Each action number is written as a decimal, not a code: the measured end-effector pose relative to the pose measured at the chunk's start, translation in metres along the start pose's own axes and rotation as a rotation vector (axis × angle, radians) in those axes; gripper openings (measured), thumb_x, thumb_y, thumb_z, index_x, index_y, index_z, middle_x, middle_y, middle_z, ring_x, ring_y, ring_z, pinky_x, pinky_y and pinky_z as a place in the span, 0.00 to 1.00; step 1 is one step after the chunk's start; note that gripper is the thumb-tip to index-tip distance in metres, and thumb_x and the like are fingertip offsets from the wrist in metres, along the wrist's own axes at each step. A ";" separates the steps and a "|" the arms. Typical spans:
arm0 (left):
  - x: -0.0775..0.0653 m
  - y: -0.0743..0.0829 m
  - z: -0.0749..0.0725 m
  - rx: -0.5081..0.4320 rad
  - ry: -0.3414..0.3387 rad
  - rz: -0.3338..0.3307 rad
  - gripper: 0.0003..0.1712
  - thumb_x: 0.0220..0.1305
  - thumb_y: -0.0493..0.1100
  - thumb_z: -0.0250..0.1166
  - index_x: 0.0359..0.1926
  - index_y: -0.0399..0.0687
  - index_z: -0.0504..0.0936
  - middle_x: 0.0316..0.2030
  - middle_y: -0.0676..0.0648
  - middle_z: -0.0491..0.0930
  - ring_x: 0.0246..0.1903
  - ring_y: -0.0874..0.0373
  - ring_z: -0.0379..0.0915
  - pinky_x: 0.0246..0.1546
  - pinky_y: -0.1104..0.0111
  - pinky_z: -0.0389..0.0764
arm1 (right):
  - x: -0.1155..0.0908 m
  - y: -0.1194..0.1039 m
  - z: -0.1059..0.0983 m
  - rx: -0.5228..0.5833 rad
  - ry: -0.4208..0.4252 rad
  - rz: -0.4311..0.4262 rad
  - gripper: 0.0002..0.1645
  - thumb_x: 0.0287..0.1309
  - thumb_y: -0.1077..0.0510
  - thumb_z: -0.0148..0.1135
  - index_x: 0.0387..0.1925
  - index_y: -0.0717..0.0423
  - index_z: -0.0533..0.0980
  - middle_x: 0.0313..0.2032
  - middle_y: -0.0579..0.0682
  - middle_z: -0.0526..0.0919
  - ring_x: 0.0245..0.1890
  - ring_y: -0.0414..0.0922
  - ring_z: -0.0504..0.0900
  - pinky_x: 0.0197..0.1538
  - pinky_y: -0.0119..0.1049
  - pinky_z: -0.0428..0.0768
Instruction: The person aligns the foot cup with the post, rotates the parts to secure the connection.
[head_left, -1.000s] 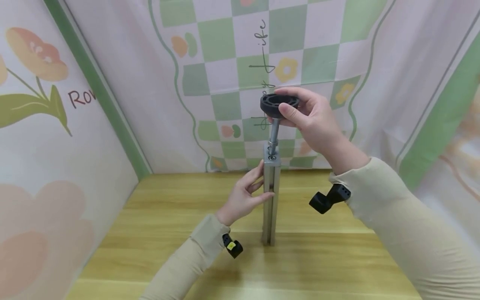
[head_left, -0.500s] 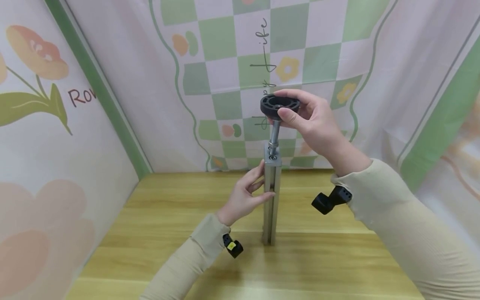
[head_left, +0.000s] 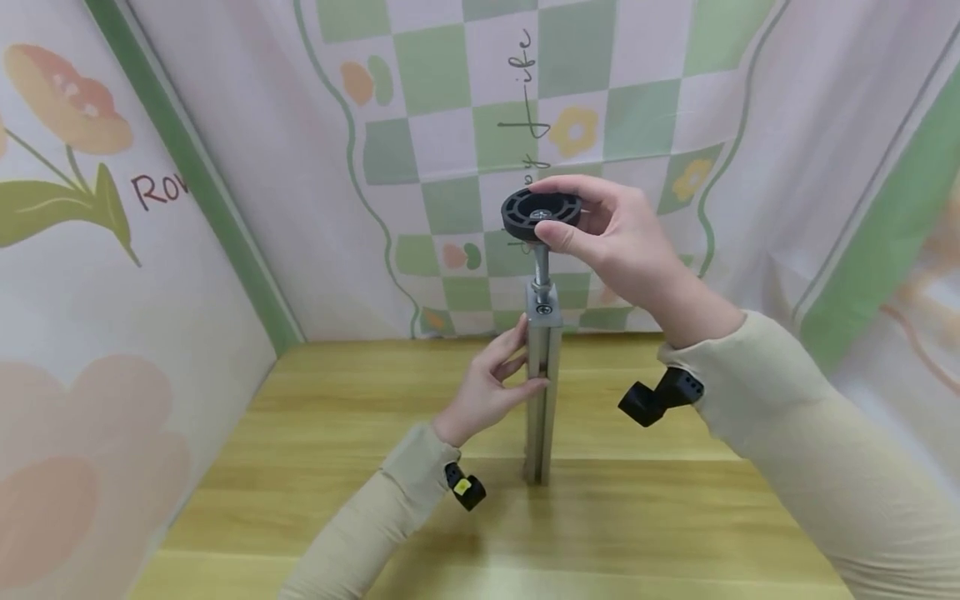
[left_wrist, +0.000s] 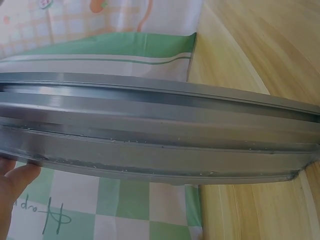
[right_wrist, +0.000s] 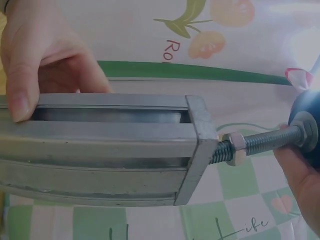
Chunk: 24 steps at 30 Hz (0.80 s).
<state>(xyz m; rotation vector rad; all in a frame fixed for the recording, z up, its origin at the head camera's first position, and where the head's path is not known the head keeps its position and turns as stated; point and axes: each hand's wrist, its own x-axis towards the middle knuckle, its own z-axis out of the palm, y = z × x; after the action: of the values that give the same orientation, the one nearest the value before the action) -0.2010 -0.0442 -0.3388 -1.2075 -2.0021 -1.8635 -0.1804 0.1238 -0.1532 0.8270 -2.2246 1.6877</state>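
An aluminium extrusion point(head_left: 537, 433) stands upright on the wooden table, with a metal end plate point(head_left: 551, 317) on top. A levelling foot rises from that plate: a threaded rod point(right_wrist: 272, 140) carrying a hex nut point(right_wrist: 236, 149), topped by a round black base point(head_left: 517, 222) that leans slightly left. My right hand point(head_left: 622, 242) pinches the base's rim between thumb and fingers. Lower down, my left hand point(head_left: 483, 392) grips the extrusion's upper part, thumb across its near side. The left wrist view shows the extrusion's slotted sides point(left_wrist: 150, 117) with small specks along the grooves.
The wooden table point(head_left: 337, 400) lies beneath both hands. A printed curtain point(head_left: 431, 75) with green checks hangs behind it, and a flowered one point(head_left: 75, 292) is at the left. Each sleeve cuff carries a black wrist camera, such as the right one point(head_left: 652, 400).
My right hand has shifted a little left with the black base, which has turned and now shows the screw in its centre. My left hand keeps its grip on the extrusion.
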 end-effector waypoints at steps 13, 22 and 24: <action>0.001 0.001 0.001 -0.007 0.006 -0.007 0.47 0.54 0.23 0.64 0.71 0.36 0.50 0.67 0.34 0.59 0.64 0.41 0.61 0.61 0.63 0.72 | 0.008 0.005 -0.008 0.171 -0.097 -0.030 0.17 0.59 0.64 0.62 0.50 0.60 0.77 0.47 0.51 0.80 0.42 0.40 0.84 0.47 0.29 0.83; 0.000 0.001 0.002 -0.002 -0.009 -0.012 0.47 0.54 0.22 0.63 0.71 0.34 0.49 0.68 0.33 0.57 0.66 0.40 0.58 0.61 0.62 0.71 | 0.003 0.014 -0.014 0.303 -0.101 -0.120 0.14 0.60 0.63 0.62 0.49 0.56 0.79 0.46 0.49 0.82 0.40 0.43 0.85 0.48 0.32 0.83; 0.000 0.002 0.002 -0.001 -0.009 -0.015 0.47 0.54 0.22 0.63 0.71 0.34 0.49 0.68 0.33 0.57 0.66 0.40 0.58 0.61 0.62 0.71 | 0.004 0.014 -0.015 0.333 -0.099 -0.109 0.13 0.61 0.63 0.60 0.48 0.57 0.78 0.47 0.51 0.81 0.39 0.44 0.85 0.49 0.33 0.83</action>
<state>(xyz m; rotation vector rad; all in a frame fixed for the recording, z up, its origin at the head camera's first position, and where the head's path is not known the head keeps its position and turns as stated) -0.1990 -0.0428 -0.3378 -1.2070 -2.0211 -1.8689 -0.1937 0.1387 -0.1579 1.1078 -1.9414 2.0336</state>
